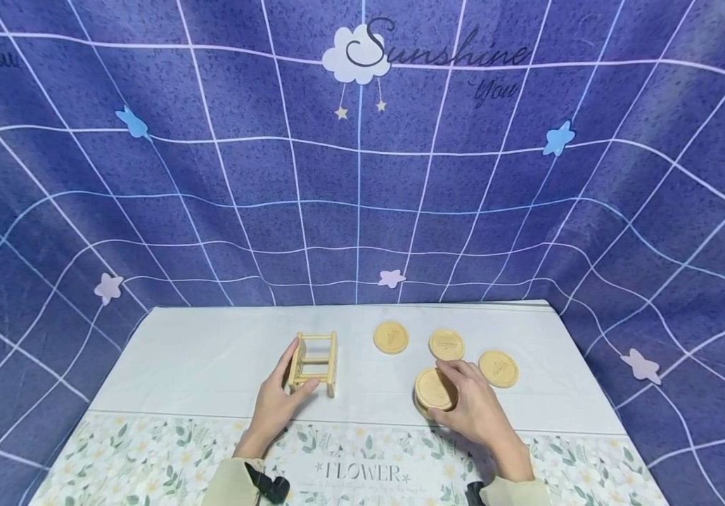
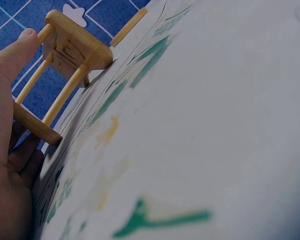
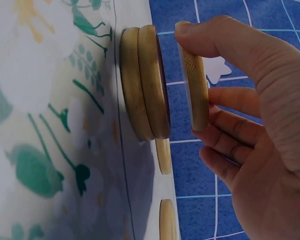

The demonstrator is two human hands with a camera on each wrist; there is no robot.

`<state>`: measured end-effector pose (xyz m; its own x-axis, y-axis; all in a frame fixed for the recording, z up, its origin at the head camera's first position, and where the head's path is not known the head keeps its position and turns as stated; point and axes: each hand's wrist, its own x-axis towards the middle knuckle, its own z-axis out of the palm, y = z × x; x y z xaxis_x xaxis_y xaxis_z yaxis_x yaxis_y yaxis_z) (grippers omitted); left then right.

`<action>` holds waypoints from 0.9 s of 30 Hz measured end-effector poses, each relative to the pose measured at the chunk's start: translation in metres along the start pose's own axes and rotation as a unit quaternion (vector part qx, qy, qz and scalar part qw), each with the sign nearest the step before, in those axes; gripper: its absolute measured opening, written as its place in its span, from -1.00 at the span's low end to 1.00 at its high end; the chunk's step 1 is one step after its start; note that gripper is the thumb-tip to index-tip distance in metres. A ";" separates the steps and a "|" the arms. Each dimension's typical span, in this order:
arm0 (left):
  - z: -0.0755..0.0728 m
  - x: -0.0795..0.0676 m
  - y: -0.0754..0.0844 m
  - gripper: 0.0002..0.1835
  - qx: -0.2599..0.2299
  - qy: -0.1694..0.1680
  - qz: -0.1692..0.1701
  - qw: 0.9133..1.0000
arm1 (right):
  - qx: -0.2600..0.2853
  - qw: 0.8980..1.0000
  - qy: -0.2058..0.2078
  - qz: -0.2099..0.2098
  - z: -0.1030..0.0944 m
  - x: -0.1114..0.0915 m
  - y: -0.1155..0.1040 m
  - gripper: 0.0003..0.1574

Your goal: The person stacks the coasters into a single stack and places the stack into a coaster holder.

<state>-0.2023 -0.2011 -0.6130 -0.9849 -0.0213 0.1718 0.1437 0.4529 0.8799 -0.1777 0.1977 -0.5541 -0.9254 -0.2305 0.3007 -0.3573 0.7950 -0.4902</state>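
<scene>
Left hand [image 1: 276, 405]: grips the wooden rack [image 1: 332, 365]
Right hand [image 1: 477, 409]: pinches a wooden coaster [image 1: 434, 388] above two stacked coasters [image 3: 151, 82]
Loose coasters [image 1: 390, 337]: three, farther off

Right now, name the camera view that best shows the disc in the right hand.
The right wrist view: close up, the held disc is edge-on in the right hand, apart from the two stacked discs. The head view shows its upper face, smaller; the left wrist view misses it.
</scene>
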 end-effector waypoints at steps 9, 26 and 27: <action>-0.001 0.000 0.002 0.04 0.002 0.000 -0.007 1.000 | -0.005 0.999 -0.024 0.026 0.003 -0.001 0.002 0.12; -0.001 0.000 0.000 0.03 -0.002 -0.003 -0.004 1.000 | 0.001 0.999 -0.033 0.037 0.006 -0.005 0.003 0.11; -0.001 0.000 0.000 0.03 -0.001 -0.002 -0.004 1.000 | 0.003 0.999 -0.032 0.037 0.006 -0.005 0.003 0.11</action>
<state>-0.2020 -0.2017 -0.6123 -0.9863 -0.0205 0.1634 0.1366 0.4518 0.8816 -0.1747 0.1973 -0.5622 -0.9552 -0.2073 0.2111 -0.2888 0.8080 -0.5136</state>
